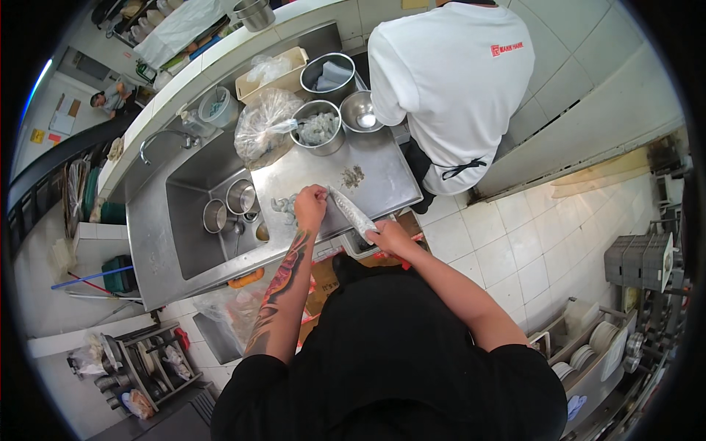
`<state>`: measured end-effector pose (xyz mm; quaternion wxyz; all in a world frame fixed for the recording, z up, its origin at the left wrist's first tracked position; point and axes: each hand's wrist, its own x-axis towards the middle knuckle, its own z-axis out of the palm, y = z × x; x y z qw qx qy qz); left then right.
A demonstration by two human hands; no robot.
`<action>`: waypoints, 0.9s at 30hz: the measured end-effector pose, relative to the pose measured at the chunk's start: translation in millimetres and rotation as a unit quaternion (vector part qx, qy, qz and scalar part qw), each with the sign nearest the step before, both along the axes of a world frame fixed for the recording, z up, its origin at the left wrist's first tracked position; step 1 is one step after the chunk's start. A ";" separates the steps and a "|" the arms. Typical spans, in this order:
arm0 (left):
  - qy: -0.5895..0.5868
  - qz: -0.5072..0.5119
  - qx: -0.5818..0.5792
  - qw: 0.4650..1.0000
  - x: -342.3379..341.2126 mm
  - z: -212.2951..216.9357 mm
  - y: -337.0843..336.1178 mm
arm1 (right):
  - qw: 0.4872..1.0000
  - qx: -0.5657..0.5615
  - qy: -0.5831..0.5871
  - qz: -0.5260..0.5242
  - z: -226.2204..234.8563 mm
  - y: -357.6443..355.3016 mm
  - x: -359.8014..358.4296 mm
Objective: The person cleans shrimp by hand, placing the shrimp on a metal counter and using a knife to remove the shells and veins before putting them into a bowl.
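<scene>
A long, narrow clear plastic bag (pixel 351 210) with whitish contents slants across the front of the steel counter (pixel 390 173). My right hand (pixel 390 239) is closed around its wide lower end. The fingers of my left hand (pixel 311 206) are pinched together at its narrow upper end. Beside my left hand lies a small pile of grey peeled shrimp (pixel 282 206), partly hidden by that hand. Farther back on the counter sits a small heap of brownish bits (pixel 352 176). A steel pot of grey shrimp (pixel 318 128) stands behind it.
Left is a steel sink (pixel 193 234) holding small pots (pixel 241 196). A knotted clear bag (pixel 266 126), an empty steel bowl (pixel 361 112) and another pot (pixel 329 76) line the back. A co-worker in a white shirt (pixel 457 88) stands close at the counter's right end.
</scene>
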<state>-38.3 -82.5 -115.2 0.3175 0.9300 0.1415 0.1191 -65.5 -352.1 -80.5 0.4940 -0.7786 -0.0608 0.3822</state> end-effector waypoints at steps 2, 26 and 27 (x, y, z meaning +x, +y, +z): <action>0.003 0.003 -0.022 1.000 1.5 2.8 -3.5 | 1.000 -0.012 -0.007 -0.003 -4.9 -0.9 2.3; 0.006 0.069 -0.092 0.993 12.2 -13.0 2.3 | 0.998 -0.048 -0.031 0.021 15.5 -22.8 -5.4; 0.004 0.068 -0.088 0.994 12.2 -14.3 2.3 | 0.997 -0.048 -0.051 0.034 15.4 -20.9 -5.5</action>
